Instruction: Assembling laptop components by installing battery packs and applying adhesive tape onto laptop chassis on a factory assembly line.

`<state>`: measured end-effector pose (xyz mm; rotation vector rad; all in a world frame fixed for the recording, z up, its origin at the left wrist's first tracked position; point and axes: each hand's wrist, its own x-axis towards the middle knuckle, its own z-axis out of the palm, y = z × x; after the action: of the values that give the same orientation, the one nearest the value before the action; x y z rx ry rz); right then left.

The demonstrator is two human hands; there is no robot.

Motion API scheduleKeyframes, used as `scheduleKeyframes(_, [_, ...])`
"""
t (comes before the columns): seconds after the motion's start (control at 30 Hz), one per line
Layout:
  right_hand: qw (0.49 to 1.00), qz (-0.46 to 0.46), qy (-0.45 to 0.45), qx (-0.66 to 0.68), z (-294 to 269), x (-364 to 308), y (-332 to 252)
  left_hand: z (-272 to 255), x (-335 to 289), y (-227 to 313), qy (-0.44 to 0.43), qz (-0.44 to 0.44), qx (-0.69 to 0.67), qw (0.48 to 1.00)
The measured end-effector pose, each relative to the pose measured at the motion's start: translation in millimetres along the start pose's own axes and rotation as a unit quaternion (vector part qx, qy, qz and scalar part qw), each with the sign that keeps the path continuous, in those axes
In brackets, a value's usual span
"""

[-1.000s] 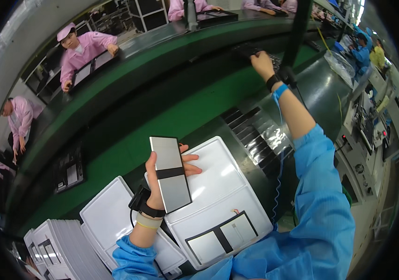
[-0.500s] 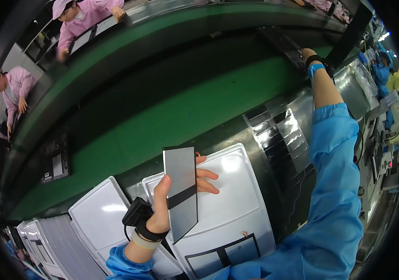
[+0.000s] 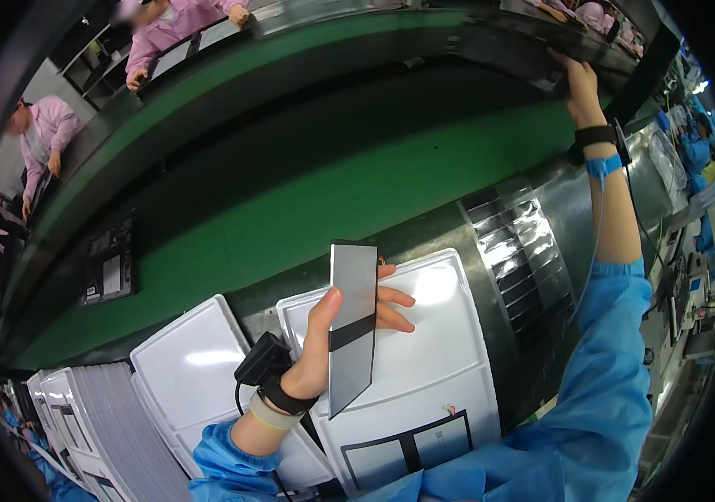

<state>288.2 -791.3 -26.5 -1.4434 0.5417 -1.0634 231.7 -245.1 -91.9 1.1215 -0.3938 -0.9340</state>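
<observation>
My left hand [image 3: 321, 322] grips a thin grey battery pack [image 3: 354, 289] with a black band across it, thumb on the near face and fingers behind. The pack is tilted up on edge above a white plastic tray [image 3: 458, 335]. A second battery pack [image 3: 441, 443] with a small wire lead lies in that tray's near part. Far to the right, my stretched-out right hand [image 3: 582, 88] holds the edge of a dark laptop base [image 3: 512, 63], which is blurred, over the far side of the green conveyor belt.
Another laptop base [image 3: 111, 268] lies on the belt [image 3: 274, 201] at left. A white tray [image 3: 186, 347] and a stack of trays [image 3: 119, 427] stand at lower left. Black film strips [image 3: 520, 259] lie right of the trays. Co-workers in pink [image 3: 48, 130] sit across the belt.
My right hand and the laptop base have shifted a little up and right. The whole view has shifted slightly; the battery pack stays in my left hand.
</observation>
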Motion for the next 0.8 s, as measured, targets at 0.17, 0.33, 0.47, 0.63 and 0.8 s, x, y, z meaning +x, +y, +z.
scheduleKeyframes(0.17, [0.953, 0.125, -0.275, -0.021, 77.0, -116.2, -11.1, 0.9, 0.8, 0.5, -0.015, 0.013, 0.023, 1.0])
scheduleKeyframes(0.33, [0.875, 0.257, -0.406, -0.06, 156.9, -176.5, 65.6, 3.2, 6.2, -5.4, -0.021, 0.014, -0.014, 1.0])
scheduleKeyframes(0.47, [0.889, -0.231, -0.258, -0.299, 158.0, -201.9, 54.8, 4.5, 1.9, -3.4, -0.026, 0.036, -0.003, 0.999])
scheduleKeyframes(0.63, [0.845, 0.128, -0.512, -0.085, 123.8, -244.8, -86.5, 24.4, -7.8, 41.3, -0.029, 0.058, 0.226, 0.972])
scheduleKeyframes(0.8, [0.827, -0.001, -0.551, -0.109, 104.2, -265.8, -140.8, 43.3, 0.4, 76.6, 0.11, 0.254, 0.653, 0.705])
